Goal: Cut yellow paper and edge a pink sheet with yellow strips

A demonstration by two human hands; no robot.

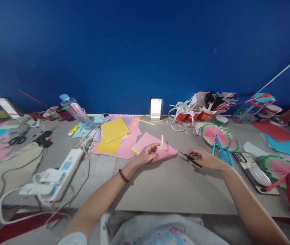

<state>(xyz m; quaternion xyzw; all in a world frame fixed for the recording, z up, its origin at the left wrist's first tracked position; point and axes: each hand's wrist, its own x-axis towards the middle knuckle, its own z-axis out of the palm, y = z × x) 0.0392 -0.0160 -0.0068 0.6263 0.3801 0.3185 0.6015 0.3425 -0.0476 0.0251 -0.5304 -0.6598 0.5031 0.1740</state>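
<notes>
A pink paper sheet (169,153) is gripped in my left hand (148,153), with a beaded bracelet on that wrist. The sheet tilts up a little from the table, its right corner pointing toward my other hand. A narrow yellow strip (162,141) stands up beside the left fingers; whether it is attached to the sheet I cannot tell. My right hand (202,159) is closed around black-handled scissors (194,160), whose blades point left at the sheet's right corner. Whether the blades touch the paper is too small to make out. Flat behind the left hand lies more pink paper (145,143).
Yellow sheets (115,130) lie on a paper pile at the left. Beyond it are a tilted bottle (75,110), a power strip (66,173) with cables, and a glue gun (44,138). On the right are paper fans (215,136), cups (206,114), a phone (247,166) and a mouse (260,176).
</notes>
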